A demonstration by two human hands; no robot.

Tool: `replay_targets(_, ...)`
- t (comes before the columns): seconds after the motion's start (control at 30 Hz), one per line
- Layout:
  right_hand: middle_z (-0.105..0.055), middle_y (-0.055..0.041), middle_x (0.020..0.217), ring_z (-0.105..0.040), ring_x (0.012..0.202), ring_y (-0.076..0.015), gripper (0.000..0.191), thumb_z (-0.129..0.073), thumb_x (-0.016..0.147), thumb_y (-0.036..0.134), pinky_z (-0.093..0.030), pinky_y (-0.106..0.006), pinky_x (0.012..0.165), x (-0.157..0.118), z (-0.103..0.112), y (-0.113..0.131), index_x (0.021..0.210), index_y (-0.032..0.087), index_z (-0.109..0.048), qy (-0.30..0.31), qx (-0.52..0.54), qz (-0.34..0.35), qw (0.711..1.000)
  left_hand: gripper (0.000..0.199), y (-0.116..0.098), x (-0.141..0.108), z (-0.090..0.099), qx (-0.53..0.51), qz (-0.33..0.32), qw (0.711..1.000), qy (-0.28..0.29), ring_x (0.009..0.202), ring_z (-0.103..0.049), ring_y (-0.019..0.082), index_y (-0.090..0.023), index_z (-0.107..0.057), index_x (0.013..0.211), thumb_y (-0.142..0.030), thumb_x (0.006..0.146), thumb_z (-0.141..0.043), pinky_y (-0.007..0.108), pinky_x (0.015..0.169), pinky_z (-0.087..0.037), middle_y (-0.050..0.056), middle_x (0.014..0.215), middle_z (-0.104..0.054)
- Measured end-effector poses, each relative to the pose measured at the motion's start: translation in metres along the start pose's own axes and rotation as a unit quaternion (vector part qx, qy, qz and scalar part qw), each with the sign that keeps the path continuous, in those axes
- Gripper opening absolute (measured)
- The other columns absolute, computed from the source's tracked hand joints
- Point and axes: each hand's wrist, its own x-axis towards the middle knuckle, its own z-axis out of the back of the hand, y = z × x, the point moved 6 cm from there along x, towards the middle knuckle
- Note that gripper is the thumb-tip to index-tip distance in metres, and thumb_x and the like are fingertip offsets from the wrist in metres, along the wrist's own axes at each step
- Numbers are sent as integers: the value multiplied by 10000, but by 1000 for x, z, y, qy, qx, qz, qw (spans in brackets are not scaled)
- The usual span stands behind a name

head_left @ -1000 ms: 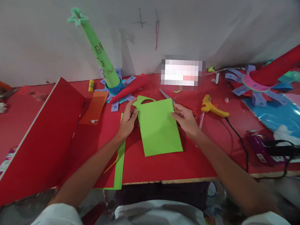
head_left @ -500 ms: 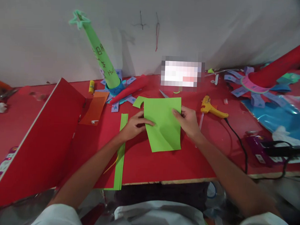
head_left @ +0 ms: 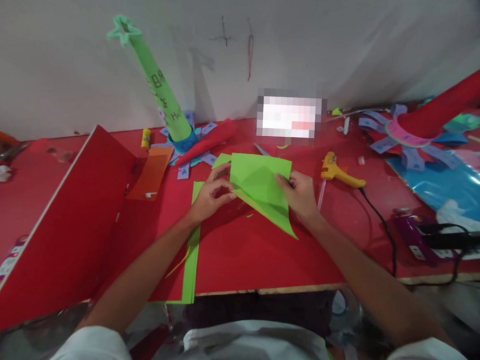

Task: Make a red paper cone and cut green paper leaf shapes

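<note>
A light green paper sheet [head_left: 259,183] is held up between my two hands above the red table [head_left: 260,266]. Its lower left edge runs slanting down to a curled corner at the right. My left hand [head_left: 214,194] pinches the sheet's left edge, fingers bent. My right hand [head_left: 301,193] grips the right edge, with the thumb on the front. Behind my left hand a smaller green piece [head_left: 222,160] shows in part. A small green scrap [head_left: 249,216] lies below the sheet. Long green strips [head_left: 191,252] lie near my left forearm.
A yellow glue gun [head_left: 341,174] with a black cord lies at the right. A red board [head_left: 63,225] stands slanted at the left. Behind are a green paper cone [head_left: 160,86], an orange sheet [head_left: 151,171], a glue stick [head_left: 146,139] and scissor tips [head_left: 260,149]. A purple box [head_left: 414,235] sits far right.
The sheet's lower left part has lifted and curled, uncovering the small scrap. My left hand's fingers have moved from the sheet's front to its left edge. My right hand has barely moved.
</note>
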Motion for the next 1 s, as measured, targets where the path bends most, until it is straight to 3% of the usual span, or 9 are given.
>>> replay_targets(0.13,-355,57,604,-318,558,-104,447,-718,920,519,-256,-278,514,-5,11,9,675,225,-488,-88,22,-7,996,296,-6,-1,-8,1,-12,999,39,1485,-497,345,-247,-755,979,-513,880,-839,597,1238,-428,116,1639,-425)
replay_targets(0.23,-377,56,610,-316,556,-103,435,-732,908,531,-263,-273,506,-5,13,8,692,225,-510,-97,48,-16,994,302,-8,-1,-10,3,-24,998,50,1493,-489,351,-252,-764,1001,-515,875,-843,618,1251,-406,120,1643,-426)
replay_targets(0.33,-475,35,634,-403,576,-119,408,-731,905,559,-340,-272,520,-3,7,2,732,221,-581,-59,65,-13,996,322,-7,0,-7,8,-26,999,37,1473,-506,348,-241,-779,929,-558,887,-813,623,1256,-394,113,1626,-457)
replay_targets(0.5,-625,-19,688,-579,645,-185,402,-731,897,597,-465,-307,563,-1,-11,-1,751,225,-689,48,50,5,998,405,-5,2,2,31,24,999,-17,1399,-560,323,-217,-798,951,-611,956,-702,558,1225,-437,147,1461,-602)
replay_targets(0.67,-785,-63,953,-737,880,-263,261,-708,936,485,-600,-416,833,-7,-23,13,978,245,-801,131,76,67,986,440,-7,1,5,37,69,994,-75,1129,-667,269,-191,-774,968,-619,973,-673,420,1014,-536,120,1151,-722)
replay_targets(0.77,-801,-72,1031,-746,945,-270,362,-622,992,542,-603,-448,903,-8,-19,13,1106,241,-790,101,56,62,991,435,-8,-1,5,61,81,991,-88,922,-660,223,-183,-760,994,-603,994,-648,348,844,-519,80,980,-721)
replay_targets(0.9,-772,-91,1126,-723,1093,-269,613,-360,1053,727,-583,-428,975,-10,-8,18,1258,277,-722,27,78,47,995,400,-9,-3,7,97,83,987,-99,818,-613,195,-185,-715,924,-575,992,-660,324,775,-474,49,876,-678)
replay_targets(1.0,-742,-74,1020,-720,950,-253,620,-453,1009,767,-589,-380,823,-12,-8,24,1371,300,-639,41,76,30,996,384,-12,-3,6,107,76,986,-101,787,-587,183,-194,-680,881,-562,991,-667,314,736,-449,36,847,-649)
